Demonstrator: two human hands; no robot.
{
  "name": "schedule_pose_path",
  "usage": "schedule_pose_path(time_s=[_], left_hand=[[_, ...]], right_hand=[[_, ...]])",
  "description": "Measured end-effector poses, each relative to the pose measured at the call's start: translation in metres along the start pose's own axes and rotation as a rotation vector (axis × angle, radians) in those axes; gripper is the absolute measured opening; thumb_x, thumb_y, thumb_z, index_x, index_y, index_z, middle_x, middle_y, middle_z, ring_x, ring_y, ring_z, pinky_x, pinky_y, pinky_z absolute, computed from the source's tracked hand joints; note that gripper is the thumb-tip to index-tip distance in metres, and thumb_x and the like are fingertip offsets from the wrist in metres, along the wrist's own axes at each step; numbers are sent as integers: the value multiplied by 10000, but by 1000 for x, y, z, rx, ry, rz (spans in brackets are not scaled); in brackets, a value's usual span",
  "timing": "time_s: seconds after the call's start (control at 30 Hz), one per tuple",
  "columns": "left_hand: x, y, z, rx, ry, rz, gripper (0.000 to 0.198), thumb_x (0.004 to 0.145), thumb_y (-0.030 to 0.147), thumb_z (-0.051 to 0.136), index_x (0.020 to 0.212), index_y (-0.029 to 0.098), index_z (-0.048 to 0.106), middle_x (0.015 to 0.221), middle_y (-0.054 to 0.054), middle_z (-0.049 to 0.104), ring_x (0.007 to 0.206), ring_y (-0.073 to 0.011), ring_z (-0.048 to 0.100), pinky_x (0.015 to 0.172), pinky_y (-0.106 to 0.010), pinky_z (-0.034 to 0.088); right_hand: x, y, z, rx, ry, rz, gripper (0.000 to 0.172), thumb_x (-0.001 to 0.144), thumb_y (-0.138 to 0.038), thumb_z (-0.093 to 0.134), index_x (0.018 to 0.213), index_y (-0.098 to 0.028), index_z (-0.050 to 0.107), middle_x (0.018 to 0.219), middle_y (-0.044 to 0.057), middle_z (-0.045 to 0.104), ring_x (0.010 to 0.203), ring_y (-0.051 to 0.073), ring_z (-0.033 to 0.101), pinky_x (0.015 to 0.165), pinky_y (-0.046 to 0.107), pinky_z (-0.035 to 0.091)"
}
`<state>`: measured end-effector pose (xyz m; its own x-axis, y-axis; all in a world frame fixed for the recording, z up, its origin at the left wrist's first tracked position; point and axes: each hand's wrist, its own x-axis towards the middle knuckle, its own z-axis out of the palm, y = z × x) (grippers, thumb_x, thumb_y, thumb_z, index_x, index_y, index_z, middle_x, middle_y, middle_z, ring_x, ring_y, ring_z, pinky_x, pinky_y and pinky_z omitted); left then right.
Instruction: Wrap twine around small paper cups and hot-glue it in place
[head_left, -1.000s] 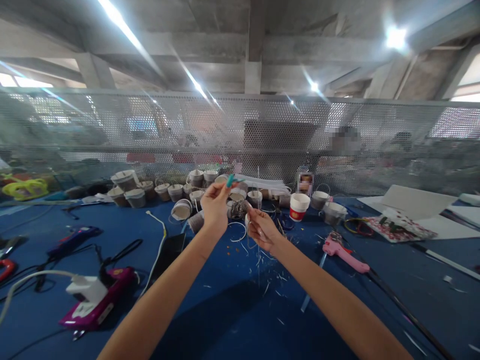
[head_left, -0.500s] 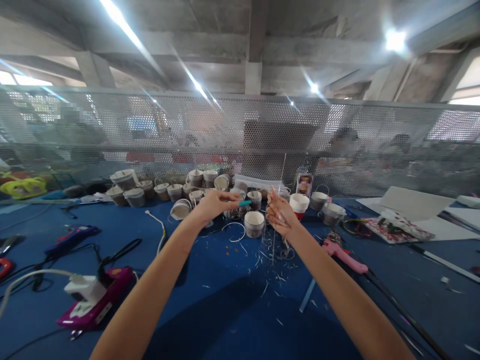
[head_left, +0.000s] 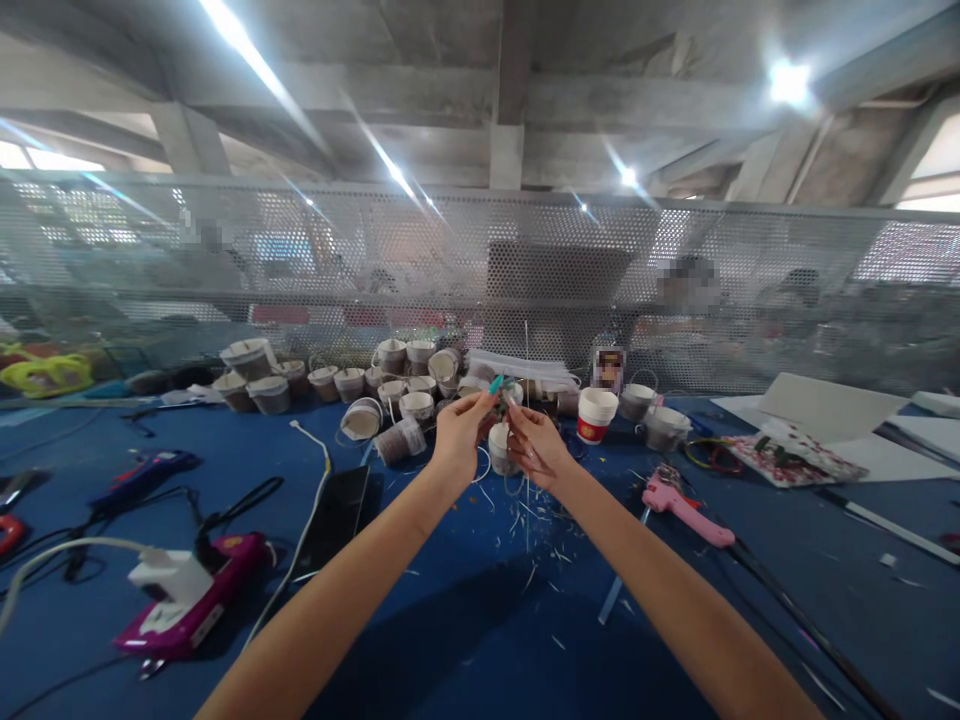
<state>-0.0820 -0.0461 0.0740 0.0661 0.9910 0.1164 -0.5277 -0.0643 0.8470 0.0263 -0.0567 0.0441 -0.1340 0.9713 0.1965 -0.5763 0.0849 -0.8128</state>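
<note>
Both hands meet near the middle, above a small cup [head_left: 502, 452]. My left hand [head_left: 465, 425] is closed around a small teal object [head_left: 496, 384]. In my right hand [head_left: 536, 440], the pinched fingers hold a thin pale strip [head_left: 527, 520] that stands upright, its ends showing above and below the hand. The fingertips of the two hands nearly touch; exactly what lies between them is too small to tell. Thin scraps are scattered on the blue table [head_left: 465, 620] below.
Several small grey buckets [head_left: 269, 393] stand behind and left. White paper cups [head_left: 598, 410] and a pink glue gun [head_left: 686, 510] are right. A black phone [head_left: 337, 515], a purple power strip [head_left: 199, 600] and cables lie left. A mesh partition [head_left: 420, 250] spans the back.
My left hand has moved in to meet my right hand, and its fingers have closed with the teal object raised. The right hand and upright strip have shifted left.
</note>
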Motion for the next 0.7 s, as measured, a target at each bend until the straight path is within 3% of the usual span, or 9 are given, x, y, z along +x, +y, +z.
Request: schedule_pose_path(time_s=[0.17,0.33,0.43,0.53,0.7], left_hand=[[7,9,-3,51,2,154,213,610,308,693,658,158,550,730,-21,666,660,-107,613,591,-202,478],[19,31,-15,149,-47,266,257,646,328,661,776,200,480,524,42,609,421,-95,553,488,-222,474],[25,41,-23,205,-127,261,343,610,299,695,823,208,442,536,42,618,419,-98,559,469,-212,470],[24,47,-24,238,-203,215,414,579,284,721,831,214,400,545,49,611,412,-97,556,446,-202,460],[13,55,-18,217,-282,147,419,574,258,734,785,208,376,534,49,594,363,-82,523,387,-173,412]], right_hand=[[-2,-11,-2,-112,25,-18,355,618,-471,695,644,-152,541,270,-126,304,224,6,170,224,117,144],[2,-38,-21,-383,33,-13,425,683,-581,565,636,-161,521,274,-122,287,220,19,169,225,123,148],[2,-61,-36,-522,26,-23,426,679,-581,560,586,-175,469,270,-116,301,220,20,175,234,123,130],[-5,-84,-48,-671,-51,1,374,730,-529,534,656,-162,527,278,-115,315,227,23,191,260,130,163],[-19,-109,-51,-838,-104,-25,294,773,-437,541,764,-146,582,334,-99,360,262,34,269,300,150,193]])
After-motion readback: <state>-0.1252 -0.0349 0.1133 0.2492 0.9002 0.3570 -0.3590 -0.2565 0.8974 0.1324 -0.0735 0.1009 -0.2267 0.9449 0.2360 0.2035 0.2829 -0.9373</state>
